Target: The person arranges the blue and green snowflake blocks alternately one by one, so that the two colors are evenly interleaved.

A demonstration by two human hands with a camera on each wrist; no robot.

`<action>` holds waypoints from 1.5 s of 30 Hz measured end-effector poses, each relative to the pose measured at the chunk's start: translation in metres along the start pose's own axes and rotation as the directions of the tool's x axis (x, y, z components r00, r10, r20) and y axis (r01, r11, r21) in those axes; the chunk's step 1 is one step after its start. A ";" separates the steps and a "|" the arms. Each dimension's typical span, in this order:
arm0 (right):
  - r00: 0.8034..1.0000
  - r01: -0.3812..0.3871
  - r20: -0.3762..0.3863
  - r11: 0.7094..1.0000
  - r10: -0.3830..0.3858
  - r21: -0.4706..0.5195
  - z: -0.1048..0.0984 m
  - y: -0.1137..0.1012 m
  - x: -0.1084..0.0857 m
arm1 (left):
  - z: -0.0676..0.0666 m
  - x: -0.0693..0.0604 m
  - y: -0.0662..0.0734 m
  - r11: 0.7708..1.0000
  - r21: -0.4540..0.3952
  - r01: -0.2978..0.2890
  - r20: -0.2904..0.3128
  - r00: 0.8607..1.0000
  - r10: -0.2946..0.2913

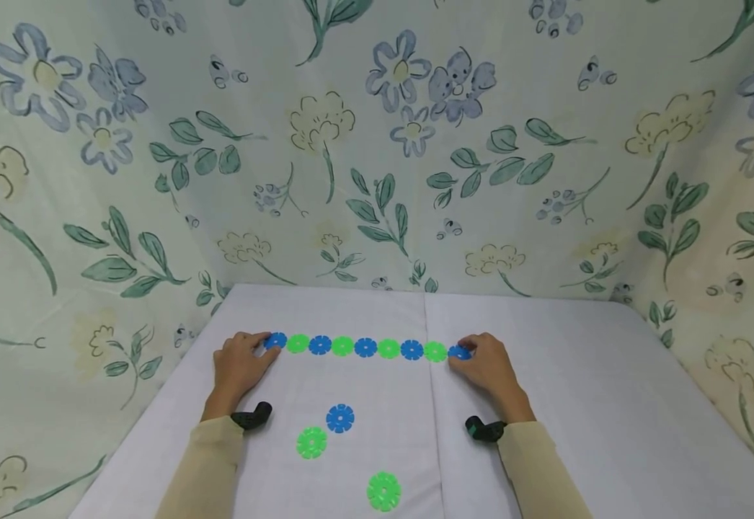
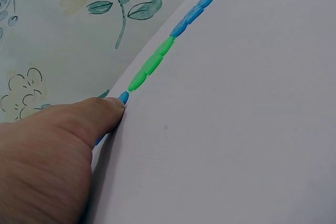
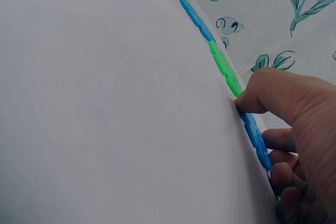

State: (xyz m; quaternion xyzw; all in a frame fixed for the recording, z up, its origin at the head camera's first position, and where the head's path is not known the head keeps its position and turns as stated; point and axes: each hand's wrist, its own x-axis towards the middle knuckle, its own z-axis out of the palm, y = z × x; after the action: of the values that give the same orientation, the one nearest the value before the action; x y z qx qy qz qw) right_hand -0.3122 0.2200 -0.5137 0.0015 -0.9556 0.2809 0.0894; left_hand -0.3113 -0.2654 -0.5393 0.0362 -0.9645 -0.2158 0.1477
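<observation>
Row of 9 discs (image 1: 366, 347) pinched at its 2 ends

Only the head view shows 2 loose green discs (image 1: 384, 491) and 1 loose blue disc (image 1: 340, 418), nearest the person. Beyond, the left hand (image 1: 239, 366) pinches the left-end blue disc (image 1: 276, 340), the right hand (image 1: 490, 367) the right-end blue disc (image 1: 460, 352). The left wrist view shows the thumb across its disc; the right wrist view bares curled fingers opposite the thumb, disc between. Farthest hangs floral cloth (image 1: 377, 166).
</observation>
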 end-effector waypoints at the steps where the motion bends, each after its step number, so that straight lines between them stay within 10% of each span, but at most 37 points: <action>1: 1.000 0.002 0.002 1.000 -0.002 -0.001 -0.001 0.000 0.000 | 0.000 0.000 0.000 1.000 0.000 0.000 0.003 1.000 0.000; 31: 1.000 -0.007 0.012 1.000 0.007 0.002 -0.034 -0.014 -0.011 | -0.002 0.000 0.000 1.000 -0.001 -0.010 0.005 1.000 0.010; 45: 0.965 0.210 -0.160 0.978 -0.207 0.002 -0.065 -0.038 -0.028 | -0.001 -0.001 0.000 1.000 -0.012 -0.010 -0.014 1.000 0.010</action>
State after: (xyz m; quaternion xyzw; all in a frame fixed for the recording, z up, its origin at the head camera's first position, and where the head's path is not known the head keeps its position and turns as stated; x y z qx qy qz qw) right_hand -0.2714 0.2211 -0.4442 0.0805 -0.9372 0.2782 0.1942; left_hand -0.3101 -0.2656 -0.5388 0.0322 -0.9623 -0.2205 0.1557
